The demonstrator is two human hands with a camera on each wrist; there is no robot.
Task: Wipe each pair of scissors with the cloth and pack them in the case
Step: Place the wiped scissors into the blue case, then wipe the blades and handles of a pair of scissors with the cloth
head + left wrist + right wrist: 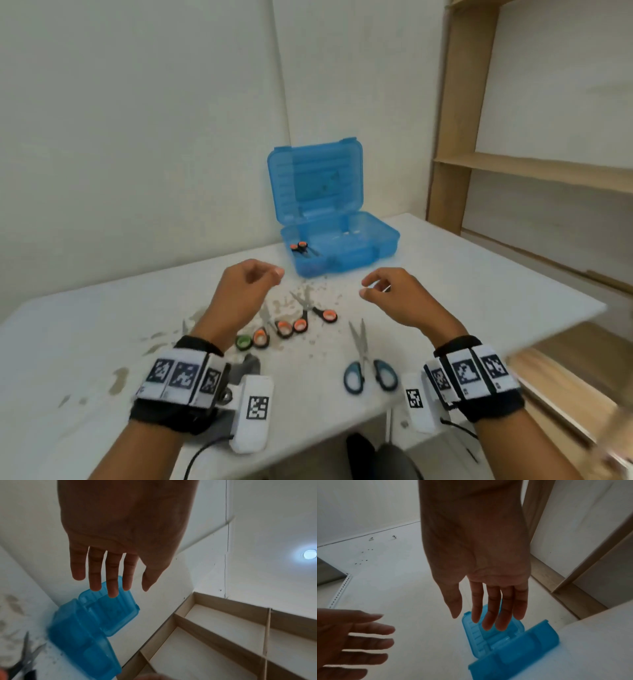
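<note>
The blue plastic case (346, 251) stands open at the back of the table, lid upright. One pair of black-and-orange scissors (301, 247) lies in its left end. My left hand (265, 274) and right hand (371, 286) hover empty just in front of the case, fingers relaxed; the wrist views show the left fingers (109, 577) and the right fingers (488, 608) hanging straight above the case (89, 626) (513, 649). Orange-handled scissors (308, 315), another orange pair (274, 325), a green-and-orange pair (251, 339) and blue-handled scissors (363, 359) lie on the table. A grey scrap (248, 365), perhaps the cloth, peeks from under my left wrist.
The white table (479, 274) is stained and strewn with crumbs (308, 291) between my hands. Its right edge drops off near wooden shelving (513, 164). White walls close in behind the case.
</note>
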